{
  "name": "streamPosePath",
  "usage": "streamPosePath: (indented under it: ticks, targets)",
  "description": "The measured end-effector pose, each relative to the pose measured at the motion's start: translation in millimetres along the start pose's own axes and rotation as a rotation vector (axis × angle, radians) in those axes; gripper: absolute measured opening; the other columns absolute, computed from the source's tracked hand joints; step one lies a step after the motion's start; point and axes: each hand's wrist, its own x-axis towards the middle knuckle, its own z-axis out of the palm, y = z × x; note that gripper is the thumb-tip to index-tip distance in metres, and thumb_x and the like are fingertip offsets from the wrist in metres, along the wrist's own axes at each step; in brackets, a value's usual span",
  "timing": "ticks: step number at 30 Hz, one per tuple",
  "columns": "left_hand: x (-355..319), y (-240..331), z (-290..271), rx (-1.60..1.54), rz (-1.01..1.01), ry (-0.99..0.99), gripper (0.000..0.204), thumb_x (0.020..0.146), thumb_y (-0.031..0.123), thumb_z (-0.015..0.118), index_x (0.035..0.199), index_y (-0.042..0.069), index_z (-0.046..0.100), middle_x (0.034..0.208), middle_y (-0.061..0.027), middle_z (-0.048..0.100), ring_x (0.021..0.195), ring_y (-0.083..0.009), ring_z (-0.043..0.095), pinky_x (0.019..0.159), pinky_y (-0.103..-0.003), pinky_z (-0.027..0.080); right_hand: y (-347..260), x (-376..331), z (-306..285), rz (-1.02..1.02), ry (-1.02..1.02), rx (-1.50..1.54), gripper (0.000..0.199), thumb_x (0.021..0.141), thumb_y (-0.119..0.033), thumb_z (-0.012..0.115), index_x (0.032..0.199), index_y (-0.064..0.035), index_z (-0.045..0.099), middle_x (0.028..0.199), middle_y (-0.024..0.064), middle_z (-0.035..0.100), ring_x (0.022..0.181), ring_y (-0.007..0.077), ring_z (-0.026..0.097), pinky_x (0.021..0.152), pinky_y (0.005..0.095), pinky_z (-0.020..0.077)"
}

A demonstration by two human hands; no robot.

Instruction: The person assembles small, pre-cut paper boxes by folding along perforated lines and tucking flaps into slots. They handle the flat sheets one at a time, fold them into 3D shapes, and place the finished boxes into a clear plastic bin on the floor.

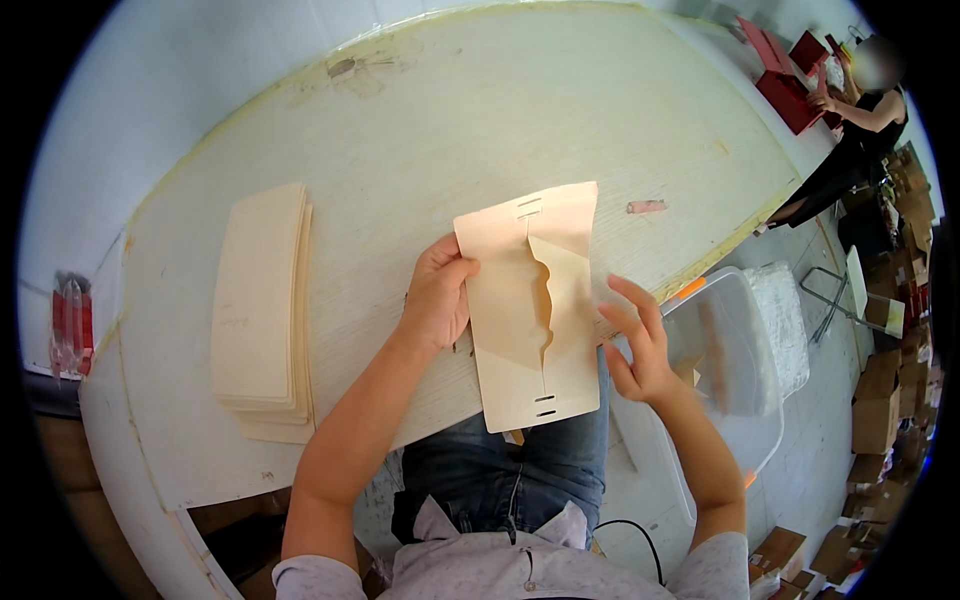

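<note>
My left hand (438, 292) grips the left edge of a cream cardboard sleeve (505, 300), thumb on its face. The sleeve is held up over the table's front edge. Down its middle runs a wavy-edged opening, and short slots show near its upper and lower ends. Just off the sleeve's right edge, my right hand (638, 345) has its fingers apart with nothing in them. To the left lies a stack of flat cream cardboard pieces (260, 300), slightly uneven at its lower end.
The pale table (400, 130) has a small pink piece (645, 207) near its right side. A clear plastic bin (735, 400) stands right of my legs, beside a white wrapped bundle (780, 325). At far right, a person (870, 125) handles red boxes (785, 90). Cardboard boxes (877, 405) line the right.
</note>
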Motion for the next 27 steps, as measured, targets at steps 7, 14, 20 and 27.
streamPosePath:
  ticks: [7, 14, 20, 27]
  targets:
    - [3, -5, 1, 0.008, 0.056, -0.039, 0.039, 0.077, -0.008, 0.036, 0.114, -0.002, 0.05, 0.112, -0.0115, 0.056, 0.103, -0.0187, 0.055, 0.09, -0.033, 0.045, -34, -40, -15, -0.07, -0.117, -0.159, 0.037, 0.062, -0.001, 0.057, 0.099, -0.0015, 0.06, 0.114, 0.0212, 0.05, 0.102, 0.0337, 0.053, 0.084, 0.0464, 0.0454]
    - [-27, -17, 28, 0.157, 0.25, -0.035, 0.043, 0.08, -0.004, 0.041, 0.123, 0.0, 0.043, 0.121, -0.0129, 0.05, 0.111, -0.0223, 0.05, 0.096, -0.035, 0.04, -64, 1, 25, 0.097, 0.018, -0.193, 0.041, 0.066, -0.003, 0.063, 0.106, 0.0022, 0.055, 0.108, 0.0167, 0.053, 0.091, 0.0289, 0.059, 0.068, 0.0347, 0.0521]
    - [-75, -35, 48, 0.199, 0.351, 0.11, 0.035, 0.084, 0.003, 0.046, 0.119, -0.001, 0.043, 0.118, -0.0177, 0.051, 0.108, -0.0278, 0.052, 0.089, -0.037, 0.047, -85, 12, 39, 0.273, 0.324, -0.106, 0.054, 0.074, -0.017, 0.066, 0.121, -0.0008, 0.046, 0.122, 0.0245, 0.045, 0.112, 0.0395, 0.046, 0.093, 0.0446, 0.0397]
    - [-97, -68, 97, 0.446, 0.433, 0.075, 0.038, 0.087, 0.009, 0.045, 0.122, -0.005, 0.041, 0.12, -0.0212, 0.049, 0.106, -0.032, 0.052, 0.088, -0.04, 0.046, -112, -11, 14, 0.572, 0.297, -0.391, 0.065, 0.082, -0.03, 0.055, 0.136, -0.0044, 0.029, 0.131, 0.0223, 0.038, 0.116, 0.0391, 0.041, 0.096, 0.0439, 0.0315]
